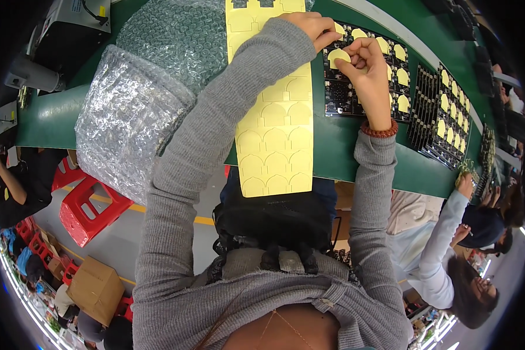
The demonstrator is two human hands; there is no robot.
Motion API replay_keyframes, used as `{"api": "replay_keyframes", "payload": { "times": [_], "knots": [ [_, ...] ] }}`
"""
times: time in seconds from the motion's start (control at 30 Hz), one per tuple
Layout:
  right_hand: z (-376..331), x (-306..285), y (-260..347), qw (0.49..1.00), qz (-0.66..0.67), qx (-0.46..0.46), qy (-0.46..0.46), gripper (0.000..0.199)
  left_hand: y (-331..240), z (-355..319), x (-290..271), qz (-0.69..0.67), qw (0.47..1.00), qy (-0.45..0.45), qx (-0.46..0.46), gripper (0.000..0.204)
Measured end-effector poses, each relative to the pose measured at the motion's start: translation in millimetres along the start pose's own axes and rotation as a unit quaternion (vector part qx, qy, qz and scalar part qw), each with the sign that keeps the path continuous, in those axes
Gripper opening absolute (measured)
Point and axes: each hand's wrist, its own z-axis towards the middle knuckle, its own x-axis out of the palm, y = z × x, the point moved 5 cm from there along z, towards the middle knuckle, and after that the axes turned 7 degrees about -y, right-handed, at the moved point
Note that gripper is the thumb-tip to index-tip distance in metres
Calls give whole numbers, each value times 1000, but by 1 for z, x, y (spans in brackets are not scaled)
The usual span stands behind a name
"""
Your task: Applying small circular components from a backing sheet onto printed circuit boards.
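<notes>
A black circuit board panel [340,93] lies on the green table with yellow dome-shaped stickers [402,76] on many of its sections. At the panel's far left corner is my left hand [312,28], its fingers drawn together beside a yellow sticker; what they pinch, if anything, is hidden. My right hand [368,69] reaches over the panel, thumb and fingers closed on the edge of one yellow sticker [338,56] at the left column. Under my left forearm lies a long yellow sticker sheet [274,163], its near end hanging over the table edge.
Stacked board panels with yellow stickers [449,116] stand to the right. Bubble wrap [131,122] covers the left of the green table [341,157]. A grey metal box device [70,32] is at far left. Red stools [93,210] stand on the floor; a co-worker's sleeve [434,251] is at right.
</notes>
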Motion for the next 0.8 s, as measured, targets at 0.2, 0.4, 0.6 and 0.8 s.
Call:
{"api": "replay_keyframes", "payload": {
  "times": [0.2,0.4,0.6,0.8],
  "knots": [
    [-1,2,3,998,-64,-23,-12,20,0,-1,0,-1,1000,-11,11,27],
    [-2,4,10,990,-123,-61,-24,16,4,1,-2,-5,1000,-5,7,27],
    [-6,-5,40,929,-218,-270,-133,12,31,0,-59,157,938,-306,-53,33],
    [-3,-1,37,963,-167,-184,-106,10,49,4,-56,253,940,-163,-162,39]
  ]
}}
